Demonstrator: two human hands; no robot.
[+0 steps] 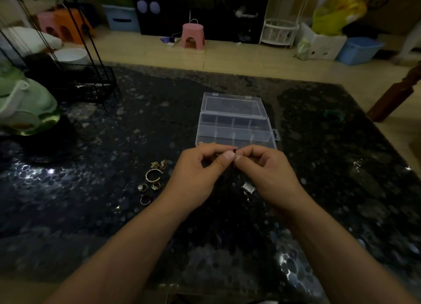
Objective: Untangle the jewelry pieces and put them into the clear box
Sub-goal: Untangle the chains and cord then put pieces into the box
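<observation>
Left hand (197, 169): fingers curled, thumb and forefinger pinching a small dark jewelry piece (234, 152) just in front of the clear box.
Right hand (265, 167): fingers curled too, its thumb tip meeting the left thumb, pinching the same small piece from the other side.
Held piece: tiny and dark, mostly hidden between the fingertips; what kind of jewelry it is cannot be told. A thin dark cord seems to hang from it below the hands, but it is hard to make out.
Clear box (235, 127): lies open on the dark speckled surface (91, 212), just beyond the hands, lid folded back away from the person; the base is split into small compartments.
Silver pendant (247, 188): rectangular, lying on the surface just beside the right wrist, under the hands.
Gold bangle (153, 175): open cuff, left of the left hand.
Tangled gold chain (159, 164): small heap just beyond the bangle.
Rings (149, 187): two lie side by side near the bangle, a third darker ring (145, 200) nearer the person.
Black wire rack (86, 80): far left of the surface.
Pink stool (192, 35): on the floor beyond.
</observation>
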